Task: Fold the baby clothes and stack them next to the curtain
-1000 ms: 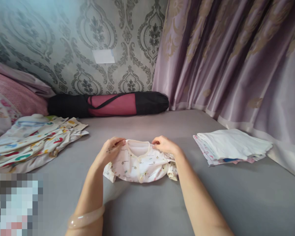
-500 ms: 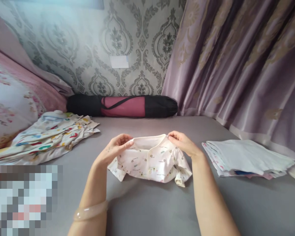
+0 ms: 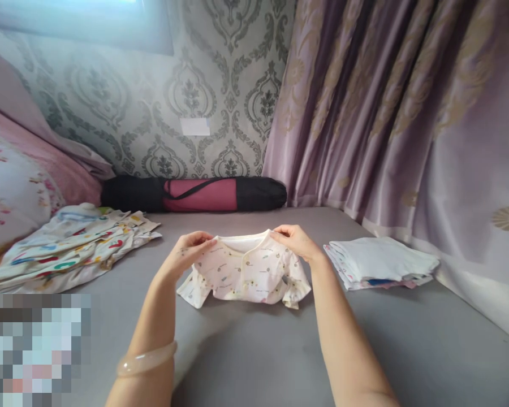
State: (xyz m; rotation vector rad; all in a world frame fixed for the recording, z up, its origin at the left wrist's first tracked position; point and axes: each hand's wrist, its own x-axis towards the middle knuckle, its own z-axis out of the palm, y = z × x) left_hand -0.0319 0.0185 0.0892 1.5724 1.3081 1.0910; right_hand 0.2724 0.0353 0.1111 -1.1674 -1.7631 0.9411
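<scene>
Head view: left hand [image 3: 194,249] and right hand [image 3: 296,240] each pinched, thumb against fingers, one shoulder of a small white patterned cloth shirt [image 3: 246,274]. Shirt was over the middle of the smooth grey sheet [image 3: 428,345]; hem contact unclear. Folded stack of pale cloths [image 3: 379,260] lay near the sheet's right edge, black-and-maroon tubular bag [image 3: 201,196] along its far edge.

1. Worn on the head, looking forward and down over a smooth grey cloth surface [image 3: 254,356].
2. Placed behind and above the bare left hand [image 3: 190,250] and bare right hand [image 3: 296,240], near enough to show both clearly.
3. Facing a grey damask-patterned wall [image 3: 237,121] farther off, with pleated, shiny mauve curtains [image 3: 365,113] along the right.
</scene>
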